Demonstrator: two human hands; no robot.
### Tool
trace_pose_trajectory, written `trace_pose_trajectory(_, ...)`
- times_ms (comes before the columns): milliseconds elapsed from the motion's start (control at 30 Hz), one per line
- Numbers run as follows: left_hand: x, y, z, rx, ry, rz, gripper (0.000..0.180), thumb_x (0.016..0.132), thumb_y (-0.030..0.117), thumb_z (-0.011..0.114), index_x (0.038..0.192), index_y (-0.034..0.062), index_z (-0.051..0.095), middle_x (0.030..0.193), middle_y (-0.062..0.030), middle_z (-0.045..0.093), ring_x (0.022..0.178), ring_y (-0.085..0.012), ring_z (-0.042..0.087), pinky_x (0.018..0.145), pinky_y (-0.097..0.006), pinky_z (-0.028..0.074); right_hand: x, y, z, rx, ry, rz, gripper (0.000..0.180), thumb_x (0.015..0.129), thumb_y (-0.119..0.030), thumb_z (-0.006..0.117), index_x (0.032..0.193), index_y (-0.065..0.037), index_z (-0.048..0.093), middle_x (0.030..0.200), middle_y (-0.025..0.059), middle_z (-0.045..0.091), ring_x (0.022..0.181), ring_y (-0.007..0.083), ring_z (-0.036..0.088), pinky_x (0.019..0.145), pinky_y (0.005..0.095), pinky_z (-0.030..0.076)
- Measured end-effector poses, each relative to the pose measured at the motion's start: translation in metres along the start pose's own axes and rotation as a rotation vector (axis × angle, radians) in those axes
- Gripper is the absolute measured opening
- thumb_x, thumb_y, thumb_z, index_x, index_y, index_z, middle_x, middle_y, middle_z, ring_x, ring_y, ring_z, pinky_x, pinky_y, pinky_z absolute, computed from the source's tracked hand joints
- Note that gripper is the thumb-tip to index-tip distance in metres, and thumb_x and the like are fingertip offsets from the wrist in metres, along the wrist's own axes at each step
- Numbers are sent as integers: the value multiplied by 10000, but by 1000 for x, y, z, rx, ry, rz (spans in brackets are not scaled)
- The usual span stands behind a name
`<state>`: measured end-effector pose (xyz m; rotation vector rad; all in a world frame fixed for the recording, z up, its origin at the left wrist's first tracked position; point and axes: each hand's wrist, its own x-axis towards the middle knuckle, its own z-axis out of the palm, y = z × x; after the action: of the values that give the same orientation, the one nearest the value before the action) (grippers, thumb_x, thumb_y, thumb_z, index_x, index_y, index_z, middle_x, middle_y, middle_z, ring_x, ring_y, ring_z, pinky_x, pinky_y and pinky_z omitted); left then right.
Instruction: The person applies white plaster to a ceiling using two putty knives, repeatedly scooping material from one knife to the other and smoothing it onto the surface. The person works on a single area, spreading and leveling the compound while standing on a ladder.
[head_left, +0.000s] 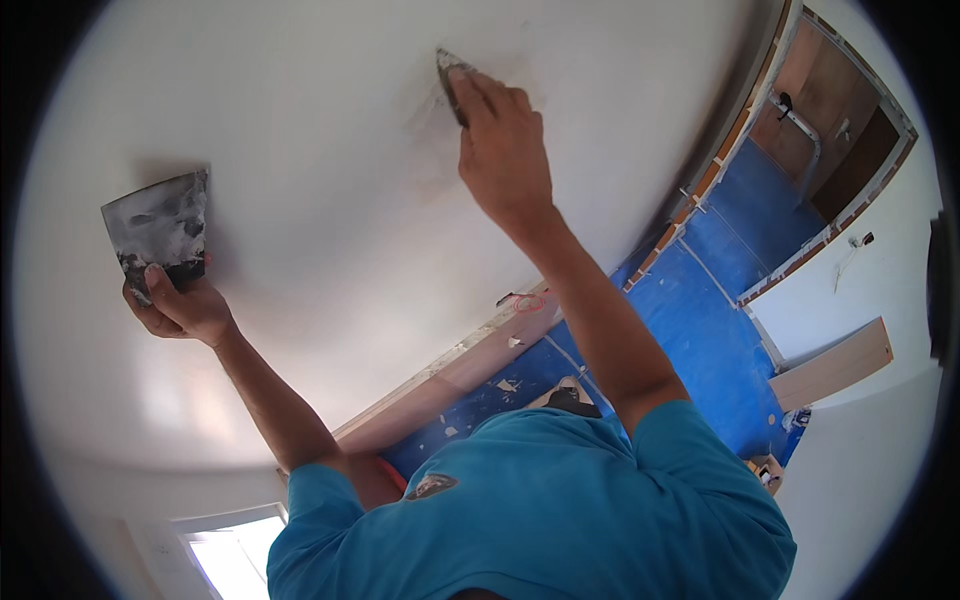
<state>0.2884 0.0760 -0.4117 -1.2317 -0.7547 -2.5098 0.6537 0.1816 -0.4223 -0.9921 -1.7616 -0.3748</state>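
My left hand (195, 310) is closed round the lower end of a wide putty knife (160, 215), its grey blade pointing up and smeared with whitish filler. The blade is held before the white wall (310, 130); whether it touches the wall I cannot tell. Farther up and to the right, my right hand (510, 165) grips a second putty knife (447, 80), seen nearly edge-on, with its blade against the wall. Around that blade the surface has a faint brownish, smeared patch (430, 120). My palm and fingers hide most of this knife's handle.
Blue sheeting (680, 310) covers the floor, with pale scraps near the wall's foot. A doorway (820, 120) opens at the upper right. A wooden board (835, 365) leans by the right wall, near a small box (767, 472). A bright window (235, 555) is at lower left.
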Motion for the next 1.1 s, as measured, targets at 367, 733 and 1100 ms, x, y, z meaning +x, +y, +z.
trace_pose_trajectory(367, 0, 0, 5, 5, -38, 50, 284, 941, 186, 713, 1029, -34, 555, 907, -144, 601, 684, -285, 620, 510, -370, 565, -51, -14, -16, 85, -200, -17, 524, 937, 0, 627, 1452, -94, 610, 1349, 53, 675, 1134, 266, 632, 881, 466, 500)
trace_pose_trajectory(733, 0, 8, 9, 31, -25, 5, 312, 940, 192, 717, 1061, -44, 552, 902, -163, 629, 654, -293, 627, 519, -374, 555, -50, -21, 13, -23, -153, -113, 566, 941, -21, 634, 1498, -96, 565, 1396, 44, 643, 1219, 228, 602, 892, 446, 447)
trace_pose_trajectory(1100, 6, 11, 9, 39, -91, 76, 244, 960, 186, 682, 1006, -36, 592, 836, -154, 659, 650, -272, 663, 519, -333, 594, -116, 55, -6, 129, -140, 356, 550, 967, 23, 565, 1483, -163, 597, 1360, 46, 657, 1211, 291, 601, 972, 471, 491)
